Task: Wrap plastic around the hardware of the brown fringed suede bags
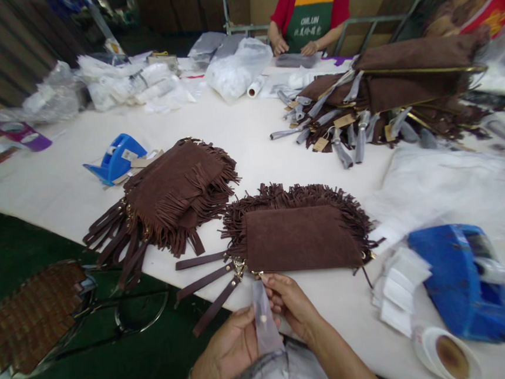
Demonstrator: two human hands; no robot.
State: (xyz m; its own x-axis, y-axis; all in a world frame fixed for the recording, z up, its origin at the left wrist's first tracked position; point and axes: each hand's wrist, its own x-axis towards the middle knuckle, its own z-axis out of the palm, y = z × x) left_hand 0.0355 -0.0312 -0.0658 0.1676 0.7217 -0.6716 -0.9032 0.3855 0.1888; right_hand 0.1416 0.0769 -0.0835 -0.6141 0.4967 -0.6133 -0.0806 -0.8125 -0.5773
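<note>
A narrow translucent plastic sleeve [265, 324] hangs at the table's front edge, below a brown fringed clutch bag [301, 238]. My left hand [236, 345] is closed on the sleeve's side, its thumb near the upper part. With its fingers pinched by the bag's lower left corner, my right hand [291, 303] grips the sleeve's top end near a small gold fitting. Whether a strap lies inside the sleeve I cannot tell. Several bare brown wrist straps [216, 306] with gold clasps stick out left of the bag.
More fringed bags [168, 191] lie stacked at left, beside a blue tape dispenser [119, 157]. Bags with sleeved straps [420, 80] are piled back right. A larger blue dispenser [459, 283], white slips [400, 288] and a tape roll [446, 354] sit right. A co-worker [312, 19] stands opposite.
</note>
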